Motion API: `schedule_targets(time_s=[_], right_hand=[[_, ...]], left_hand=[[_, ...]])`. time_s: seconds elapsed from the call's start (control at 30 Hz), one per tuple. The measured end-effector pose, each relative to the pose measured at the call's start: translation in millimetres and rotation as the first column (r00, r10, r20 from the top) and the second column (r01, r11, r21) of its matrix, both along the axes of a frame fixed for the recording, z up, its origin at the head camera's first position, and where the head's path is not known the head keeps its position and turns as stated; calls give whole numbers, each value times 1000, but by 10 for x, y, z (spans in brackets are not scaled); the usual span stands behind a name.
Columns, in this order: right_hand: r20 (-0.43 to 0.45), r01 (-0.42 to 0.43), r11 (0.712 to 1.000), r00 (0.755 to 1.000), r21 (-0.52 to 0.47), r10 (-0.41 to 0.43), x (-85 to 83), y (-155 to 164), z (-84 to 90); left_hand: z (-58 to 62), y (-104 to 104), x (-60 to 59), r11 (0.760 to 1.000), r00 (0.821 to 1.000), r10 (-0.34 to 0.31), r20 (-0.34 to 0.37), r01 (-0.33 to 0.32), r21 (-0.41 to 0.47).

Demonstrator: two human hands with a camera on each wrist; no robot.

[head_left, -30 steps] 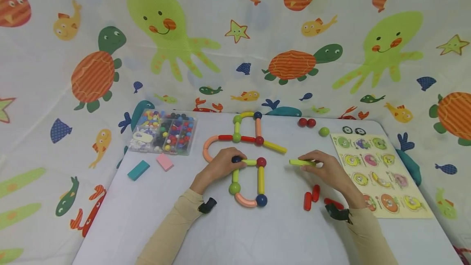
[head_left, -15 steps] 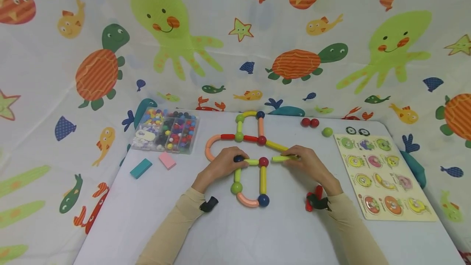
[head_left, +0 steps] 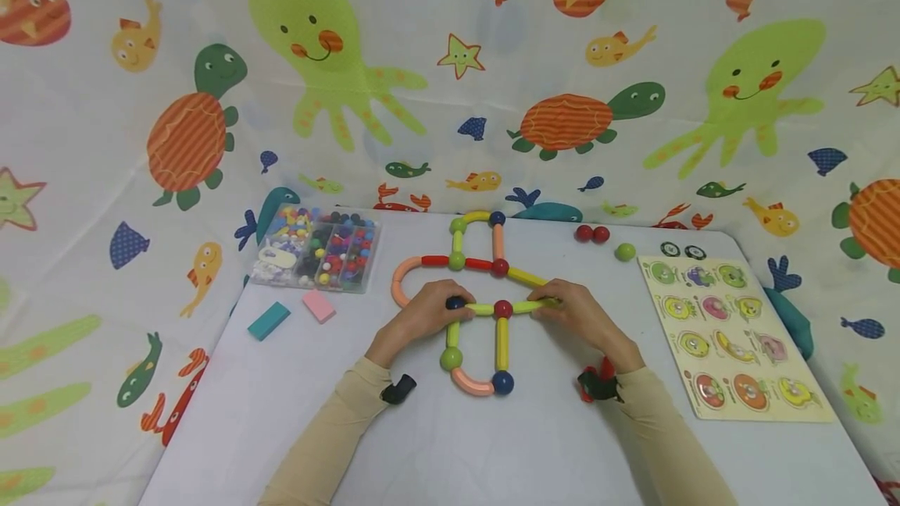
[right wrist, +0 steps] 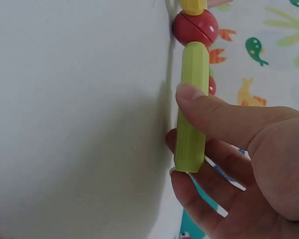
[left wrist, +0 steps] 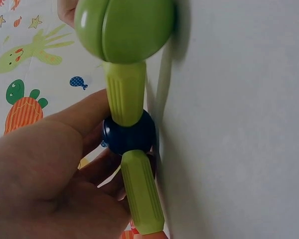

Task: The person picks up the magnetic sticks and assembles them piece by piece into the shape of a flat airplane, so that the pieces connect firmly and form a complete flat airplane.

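Note:
My left hand (head_left: 426, 312) grips a dark blue ball (left wrist: 128, 133) at the upper left corner of a loop of rods and balls. Two light green rods join that ball; one runs down to a green ball (head_left: 451, 358), the other right to a red ball (head_left: 502, 308). Between thumb and fingers my right hand (head_left: 578, 314) pinches another light green rod (right wrist: 193, 107), its end touching the red ball. A yellow rod (head_left: 502, 344), a blue ball (head_left: 502, 383) and a curved pink rod (head_left: 473, 383) close the loop.
Just behind lies a second figure with a red rod (head_left: 480, 265) and a yellow rod (head_left: 527, 277) close to my right hand. A bead box (head_left: 316, 250) stands back left, a fruit puzzle board (head_left: 734, 338) right. Red pieces (head_left: 606, 370) lie under my right wrist.
My right hand has moved left with the light green rod, closing the gap until its end meets the red ball. My left hand still holds the dark blue ball.

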State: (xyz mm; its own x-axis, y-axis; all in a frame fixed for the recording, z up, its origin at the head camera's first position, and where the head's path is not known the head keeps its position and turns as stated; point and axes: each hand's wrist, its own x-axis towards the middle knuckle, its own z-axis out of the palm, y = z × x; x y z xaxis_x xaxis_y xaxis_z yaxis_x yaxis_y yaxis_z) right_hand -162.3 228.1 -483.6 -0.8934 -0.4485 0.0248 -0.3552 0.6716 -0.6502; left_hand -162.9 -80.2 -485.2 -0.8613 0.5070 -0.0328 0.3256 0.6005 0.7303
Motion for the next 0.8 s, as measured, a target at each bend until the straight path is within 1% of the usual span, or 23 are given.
schedule_targets(time_s=[0.3, 0.43, 0.57, 0.67, 0.8], right_hand=[[12, 32, 999, 999, 5, -32, 49, 30, -44], [22, 52, 999, 998, 3, -52, 68, 67, -32], [18, 79, 997, 997, -17, -79, 86, 133, 45], [21, 122, 992, 992, -28, -122, 108, 210, 140], [-3, 178, 984, 984, -31, -178, 151, 354, 275]], left_hand=[[-19, 18, 10, 1000, 1000, -12, -6, 12, 5], [-28, 24, 14, 1000, 1000, -13, -2, 13, 4], [-25, 23, 14, 1000, 1000, -4, 4, 4, 2], [-16, 16, 8, 1000, 1000, 4, 12, -4, 3], [-12, 4, -7, 1000, 1000, 11, 17, -11, 2]])
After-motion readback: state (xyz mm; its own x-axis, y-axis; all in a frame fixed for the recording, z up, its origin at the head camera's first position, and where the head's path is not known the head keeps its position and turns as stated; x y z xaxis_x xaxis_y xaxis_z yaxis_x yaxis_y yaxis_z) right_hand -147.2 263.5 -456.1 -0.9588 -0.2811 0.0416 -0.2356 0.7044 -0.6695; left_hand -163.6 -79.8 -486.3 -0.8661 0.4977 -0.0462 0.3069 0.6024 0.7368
